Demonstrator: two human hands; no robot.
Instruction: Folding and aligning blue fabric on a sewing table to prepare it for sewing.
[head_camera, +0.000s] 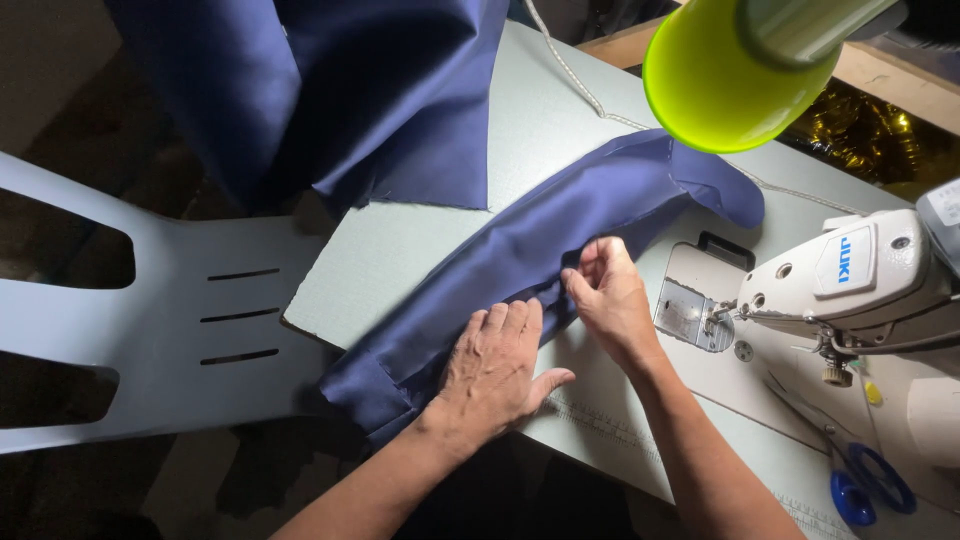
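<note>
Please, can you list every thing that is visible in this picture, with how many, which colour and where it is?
cloth strip: one, dark blue, folded, lying slantwise across the table
large cloth: one, dark blue, hanging over the table's far edge at top left
table: one, pale grey, middle of the view
sewing machine: one, white, at the right on the table
lamp shade: one, yellow-green, top right, above the table
scissors: one pair, blue handles, bottom right on the table
cord: one, whitish, running along the table's far side
plastic chair: one, pale grey-blue, left of the table
left hand: flat on the cloth strip
right hand: fingers pinching the cloth strip's edge
</note>
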